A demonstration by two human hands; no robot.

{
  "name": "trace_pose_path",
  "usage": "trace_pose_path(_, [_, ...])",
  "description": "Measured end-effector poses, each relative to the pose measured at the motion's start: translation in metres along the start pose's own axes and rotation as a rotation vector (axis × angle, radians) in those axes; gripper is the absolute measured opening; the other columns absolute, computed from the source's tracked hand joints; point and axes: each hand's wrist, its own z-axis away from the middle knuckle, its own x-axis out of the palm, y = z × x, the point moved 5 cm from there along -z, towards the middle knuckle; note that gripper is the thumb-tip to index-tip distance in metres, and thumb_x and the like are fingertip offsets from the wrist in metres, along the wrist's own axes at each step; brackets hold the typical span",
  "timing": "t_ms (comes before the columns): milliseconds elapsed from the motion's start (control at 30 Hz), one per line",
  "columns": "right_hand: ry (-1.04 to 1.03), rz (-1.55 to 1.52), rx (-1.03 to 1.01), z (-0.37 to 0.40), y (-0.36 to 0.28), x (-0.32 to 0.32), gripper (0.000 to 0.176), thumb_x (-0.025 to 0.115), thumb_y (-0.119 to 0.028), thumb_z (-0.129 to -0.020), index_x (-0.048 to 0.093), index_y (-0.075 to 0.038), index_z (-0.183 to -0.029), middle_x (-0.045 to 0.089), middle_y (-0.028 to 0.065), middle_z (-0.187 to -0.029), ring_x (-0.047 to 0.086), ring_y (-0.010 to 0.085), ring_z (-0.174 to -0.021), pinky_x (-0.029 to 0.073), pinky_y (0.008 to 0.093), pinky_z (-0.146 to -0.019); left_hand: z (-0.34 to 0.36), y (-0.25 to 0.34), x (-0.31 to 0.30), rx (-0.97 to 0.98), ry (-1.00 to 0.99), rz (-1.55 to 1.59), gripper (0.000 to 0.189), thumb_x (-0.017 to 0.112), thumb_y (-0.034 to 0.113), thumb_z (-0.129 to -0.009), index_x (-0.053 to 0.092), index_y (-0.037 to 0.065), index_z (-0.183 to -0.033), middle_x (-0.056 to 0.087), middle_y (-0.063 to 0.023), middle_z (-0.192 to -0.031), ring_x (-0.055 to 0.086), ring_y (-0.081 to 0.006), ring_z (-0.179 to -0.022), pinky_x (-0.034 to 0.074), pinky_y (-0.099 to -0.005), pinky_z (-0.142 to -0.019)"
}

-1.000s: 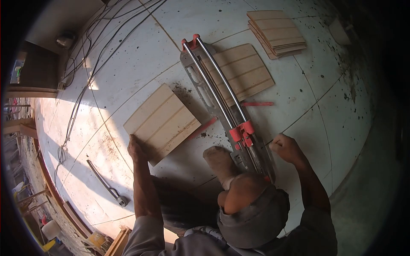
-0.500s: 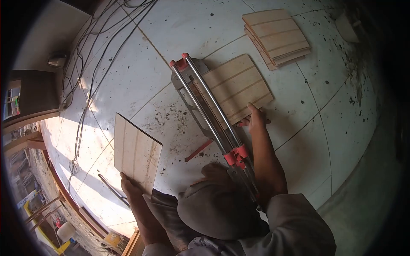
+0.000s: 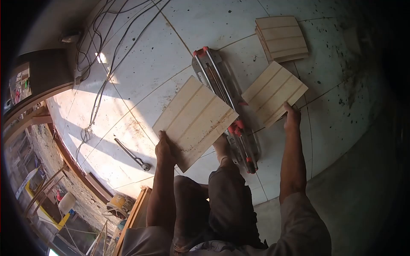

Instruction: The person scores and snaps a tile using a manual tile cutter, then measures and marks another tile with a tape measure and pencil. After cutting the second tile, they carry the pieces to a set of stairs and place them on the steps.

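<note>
A large beige tile (image 3: 192, 123) with darker parallel stripes is gripped at its lower left edge by my left hand (image 3: 164, 150). It covers part of a tile cutter (image 3: 220, 81), a tool with two steel rails and red end pieces lying on the floor. My right hand (image 3: 292, 117) pinches a smaller tile (image 3: 275, 94) of the same striped look by its lower right edge, just right of the cutter. Each thumb rests on a tile's upper face, and the remaining fingers are mostly hidden underneath.
Beyond the right tile stands a stack of tiles (image 3: 282, 39). Dark cables (image 3: 100, 85) trail over the floor at the left. A metal tool with a round end (image 3: 132, 155) lies nearer me. Wooden boards (image 3: 134, 217) edge the lower left opening.
The smaller tile has come off the cutter and shifted right in my right hand. My left hand has brought its tile rightward over the cutter. My head no longer leans over the cutter.
</note>
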Motion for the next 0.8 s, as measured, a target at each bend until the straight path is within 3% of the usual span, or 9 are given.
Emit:
trace_pose_path(67, [-0.069, 0.113, -0.089, 0.042, -0.014, -0.017, 0.049, 0.062, -0.02, -0.08, 0.052, 0.004, -0.121, 0.058, 0.0113, -0.107, 0.056, 0.0212, -0.095, 0.044, 0.0336, -0.082, 0.019, 0.003, 0.007, -0.028, -0.051, 0.0, 0.055, 0.046, 0.046, -0.095, 0.053, -0.003, -0.12, 0.057, -0.0095, -0.105, 0.056, -0.0179, -0.09, 0.048, -0.0295, -0.077])
trace_pose_path(200, [-0.054, 0.073, 0.054, 0.146, -0.027, -0.014, 0.042, 0.061, -0.019, -0.079, 0.053, 0.002, -0.114, 0.057, 0.0088, -0.102, 0.057, 0.0172, -0.092, 0.048, 0.0303, -0.07, 0.059, -0.003, 0.02, -0.036, -0.079, -0.015, 0.056, 0.046, 0.047, -0.094, 0.053, -0.003, -0.119, 0.057, -0.0097, -0.101, 0.056, -0.0181, -0.087, 0.048, -0.0298, -0.073])
trace_pose_path(367, [-0.14, -0.126, 0.185, 0.237, -0.016, 0.022, 0.047, 0.063, -0.027, -0.08, 0.052, 0.0, -0.117, 0.055, 0.0104, -0.106, 0.057, 0.0206, -0.093, 0.05, 0.0341, -0.074, 0.112, 0.006, 0.02, -0.072, 0.065, -0.066, 0.057, 0.047, 0.048, -0.094, 0.055, -0.006, -0.11, 0.058, -0.0108, -0.085, 0.057, -0.0186, -0.069, 0.049, -0.0309, -0.057])
trace_pose_path(400, [-0.138, -0.089, 0.212, 0.247, -0.01, 0.028, 0.049, 0.064, -0.028, -0.079, 0.052, 0.0, -0.118, 0.055, 0.0104, -0.105, 0.056, 0.0206, -0.092, 0.05, 0.0346, -0.074, 0.094, -0.006, 0.01, -0.037, 0.041, -0.042, 0.058, 0.048, 0.049, -0.093, 0.055, -0.007, -0.106, 0.057, -0.0103, -0.082, 0.056, -0.0189, -0.065, 0.048, -0.0302, -0.053])
trace_pose_path(500, [-0.112, -0.113, 0.291, 0.282, -0.012, 0.057, 0.049, 0.064, -0.029, -0.079, 0.053, 0.0, -0.117, 0.055, 0.0095, -0.104, 0.054, 0.0192, -0.092, 0.048, 0.0338, -0.077, 0.087, -0.008, -0.007, -0.095, -0.014, -0.122, 0.063, 0.049, 0.052, -0.091, 0.054, -0.008, -0.107, 0.058, -0.0116, -0.084, 0.057, -0.0195, -0.067, 0.049, -0.031, -0.055])
trace_pose_path(567, [-0.132, -0.124, 0.239, 0.301, -0.027, 0.074, 0.048, 0.064, -0.027, -0.078, 0.053, 0.0, -0.116, 0.055, 0.0093, -0.103, 0.054, 0.0187, -0.092, 0.047, 0.0334, -0.078, 0.093, -0.001, -0.012, -0.092, -0.017, -0.118, 0.069, 0.05, 0.056, -0.089, 0.053, -0.01, -0.11, 0.059, -0.0135, -0.089, 0.058, -0.0207, -0.072, 0.05, -0.0326, -0.06])
trace_pose_path(633, [-0.156, -0.155, 0.183, 0.315, -0.05, 0.092, 0.046, 0.065, -0.025, -0.078, 0.054, 0.0, -0.115, 0.054, 0.0091, -0.102, 0.054, 0.0182, -0.092, 0.047, 0.0329, -0.079, 0.106, 0.016, -0.02, -0.149, 0.091, -0.283, 0.074, 0.049, 0.058, -0.088, 0.052, -0.012, -0.113, 0.06, -0.0143, -0.092, 0.059, -0.0218, -0.077, 0.05, -0.0338, -0.064])
trace_pose_path(733, [-0.17, -0.254, 0.191, 0.338, -0.082, 0.101, 0.041, 0.065, -0.02, -0.077, 0.055, 0.001, -0.111, 0.054, 0.0085, -0.101, 0.053, 0.0166, -0.091, 0.047, 0.0321, -0.076, 0.124, 0.036, -0.019, -0.119, 0.006, -0.246, 0.078, 0.049, 0.061, -0.087, 0.051, -0.012, -0.115, 0.06, -0.0157, -0.097, 0.059, -0.0234, -0.08, 0.051, -0.034, -0.066])
trace_pose_path(800, [-0.144, -0.136, 0.208, 0.351, -0.104, 0.101, 0.03, 0.064, -0.016, -0.076, 0.057, 0.0, -0.1, 0.056, 0.0057, -0.093, 0.053, 0.0137, -0.083, 0.048, 0.0311, -0.07, 0.121, 0.041, -0.019, -0.113, -0.034, -0.267, 0.079, 0.049, 0.061, -0.087, 0.051, -0.011, -0.117, 0.06, -0.0166, -0.101, 0.059, -0.024, -0.081, 0.051, -0.034, -0.069])
